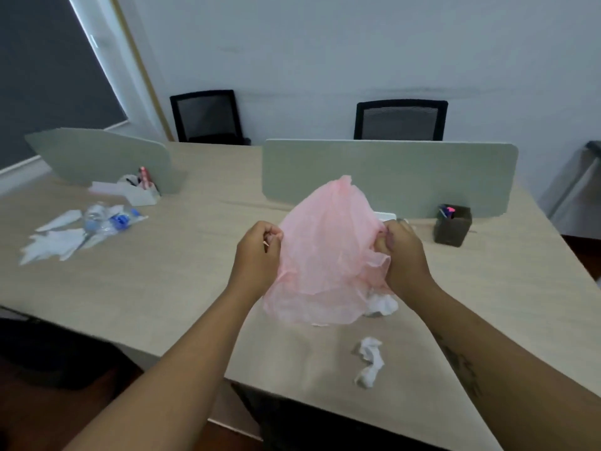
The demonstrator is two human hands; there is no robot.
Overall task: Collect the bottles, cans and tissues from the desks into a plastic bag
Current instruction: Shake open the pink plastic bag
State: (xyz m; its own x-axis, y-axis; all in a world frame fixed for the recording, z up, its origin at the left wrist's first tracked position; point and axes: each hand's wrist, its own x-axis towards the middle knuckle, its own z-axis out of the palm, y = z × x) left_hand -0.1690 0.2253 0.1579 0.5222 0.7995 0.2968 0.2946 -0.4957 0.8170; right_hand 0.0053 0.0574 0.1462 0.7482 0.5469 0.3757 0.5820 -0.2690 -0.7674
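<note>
Left hand [257, 257] and right hand [405, 255] fingers [272, 236] pinch opposite edges of pink bag [325, 252]

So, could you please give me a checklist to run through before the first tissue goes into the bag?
1. Left hand and right hand both grip the pink bag: ok.
2. Bag mouth open: cannot tell.
3. A hand free for picking: not ok, both hold the bag.
4. Near crumpled tissue lies clear on the desk: ok.
5. Second tissue unobstructed: not ok, the bag partly covers it.
6. Crushed bottle on the left desk in view: ok.
</note>
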